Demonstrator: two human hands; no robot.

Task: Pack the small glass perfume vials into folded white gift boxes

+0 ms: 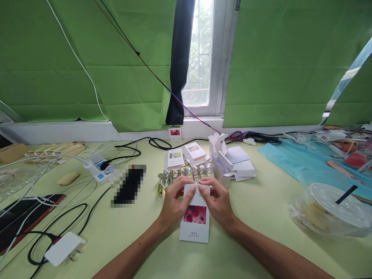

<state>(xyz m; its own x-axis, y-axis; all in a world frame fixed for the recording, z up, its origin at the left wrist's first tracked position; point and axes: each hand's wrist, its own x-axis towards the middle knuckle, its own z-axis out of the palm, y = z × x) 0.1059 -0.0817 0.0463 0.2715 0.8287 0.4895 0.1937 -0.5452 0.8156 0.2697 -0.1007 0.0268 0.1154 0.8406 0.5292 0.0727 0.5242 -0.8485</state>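
A white cardboard box (194, 232) printed with a red rose picture lies in front of me, its lettering upside down to my view. My left hand (178, 199) and my right hand (217, 201) grip its far end from both sides, thumbs on top and fingertips almost meeting. What the fingertips pinch at that end is partly hidden. Just beyond my hands lie several small shiny bottles (203, 170) with silver and gold parts. Behind those are a box with a white-flower picture (175, 158) and another pale-printed box (195, 152).
Opened white cartons (238, 162) are piled right of the bottles. A small rose-print box (175, 134) stands by the wall. Cables, a power strip (100, 170) and a white charger (65, 248) lie left; a lidded plastic container (334, 209) and blue sheeting (285, 155) lie right.
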